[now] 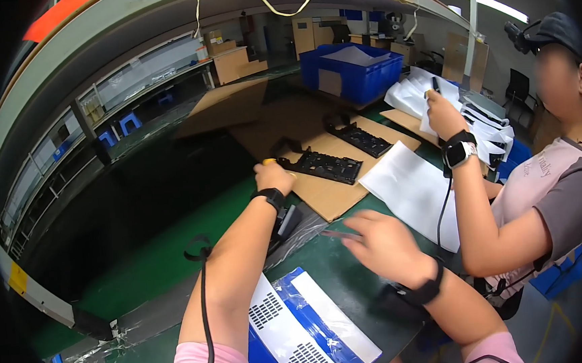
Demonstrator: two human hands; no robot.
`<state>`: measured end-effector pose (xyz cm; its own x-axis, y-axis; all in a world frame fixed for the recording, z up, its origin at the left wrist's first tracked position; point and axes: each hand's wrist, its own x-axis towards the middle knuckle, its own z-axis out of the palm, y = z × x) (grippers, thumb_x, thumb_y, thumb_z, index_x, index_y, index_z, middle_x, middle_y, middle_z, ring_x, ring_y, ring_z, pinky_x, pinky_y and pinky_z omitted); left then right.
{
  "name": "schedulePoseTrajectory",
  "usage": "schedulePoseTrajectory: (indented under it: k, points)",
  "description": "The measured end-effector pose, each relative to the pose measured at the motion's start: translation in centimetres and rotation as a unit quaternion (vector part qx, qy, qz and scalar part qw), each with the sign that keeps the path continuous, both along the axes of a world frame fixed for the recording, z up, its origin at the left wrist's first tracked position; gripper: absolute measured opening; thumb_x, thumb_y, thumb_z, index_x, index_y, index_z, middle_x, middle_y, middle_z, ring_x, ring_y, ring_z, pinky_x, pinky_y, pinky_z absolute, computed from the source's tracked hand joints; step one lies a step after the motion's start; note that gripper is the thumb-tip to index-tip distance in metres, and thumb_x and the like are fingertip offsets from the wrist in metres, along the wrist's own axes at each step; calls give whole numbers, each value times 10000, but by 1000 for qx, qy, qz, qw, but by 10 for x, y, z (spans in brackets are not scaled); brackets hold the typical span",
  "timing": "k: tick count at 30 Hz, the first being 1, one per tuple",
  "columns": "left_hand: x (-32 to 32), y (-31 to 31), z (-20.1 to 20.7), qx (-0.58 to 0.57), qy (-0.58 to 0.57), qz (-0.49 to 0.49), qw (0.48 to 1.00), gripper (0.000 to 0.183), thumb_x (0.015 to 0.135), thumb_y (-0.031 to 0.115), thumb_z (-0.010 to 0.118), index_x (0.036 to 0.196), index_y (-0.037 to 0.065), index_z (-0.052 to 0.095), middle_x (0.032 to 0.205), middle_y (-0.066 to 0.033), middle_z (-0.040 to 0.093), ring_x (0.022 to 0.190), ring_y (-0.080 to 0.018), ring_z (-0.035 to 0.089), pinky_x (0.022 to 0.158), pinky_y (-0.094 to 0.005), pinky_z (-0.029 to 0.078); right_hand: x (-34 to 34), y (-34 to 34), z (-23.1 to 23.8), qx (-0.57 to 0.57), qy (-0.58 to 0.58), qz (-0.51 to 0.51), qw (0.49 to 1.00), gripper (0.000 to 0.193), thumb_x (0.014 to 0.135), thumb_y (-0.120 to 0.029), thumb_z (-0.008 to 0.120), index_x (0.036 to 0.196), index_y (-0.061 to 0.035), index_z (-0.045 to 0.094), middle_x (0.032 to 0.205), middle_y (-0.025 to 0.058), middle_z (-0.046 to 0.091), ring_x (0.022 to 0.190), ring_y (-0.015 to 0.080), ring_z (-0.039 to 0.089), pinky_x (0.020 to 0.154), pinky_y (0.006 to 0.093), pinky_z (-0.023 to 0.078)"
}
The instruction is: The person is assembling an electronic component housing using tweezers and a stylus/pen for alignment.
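Note:
My left hand [275,177] is closed at the left end of a black plastic frame [330,166], with a bit of yellow at its fingertips. The frame lies on a cardboard sheet [330,204], and a second black frame [362,140] sits beyond it to the right. Nearer to me, my right hand [382,244] is smeared by motion above the green table. A thin, tweezer-like tool [337,234] sticks out leftward from its fingers. Below my hands, a white sheet of small black stickers [266,310] rests on a blue and white backing.
A white foam sheet [416,189] lies right of the cardboard. At right a co-worker [535,191] raises a hand [445,113] beside a pile of white wrapping [490,127]. Farther back stands a blue crate [351,79]. A shelf beam [158,12] crosses overhead.

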<state>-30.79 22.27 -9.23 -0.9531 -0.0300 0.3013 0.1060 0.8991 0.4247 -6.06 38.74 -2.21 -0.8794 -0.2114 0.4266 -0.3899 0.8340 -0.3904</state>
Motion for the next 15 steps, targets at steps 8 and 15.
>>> schedulePoseTrajectory:
  k: [8, 15]
  points:
    - [-83, -38, -5, 423, -264, -11, 867, 232, 779, 220, 594, 886, 17, 629, 727, -87, 573, 535, -179, 531, 470, -270, 422, -88, -28, -47, 128, -55, -67, 988, 210, 729, -227, 628, 780, -24, 643, 785, 168, 617, 737, 314, 611, 650, 390, 500]
    - [-48, -25, -4, 464, -242, 16, 852, 156, 768, 117, 606, 732, -32, 576, 628, -81, 534, 464, -192, 503, 373, -323, 365, -87, -3, -48, 51, -33, -24, 998, 150, 727, -216, 616, 797, -93, 664, 734, 132, 615, 727, 302, 605, 642, 404, 491]
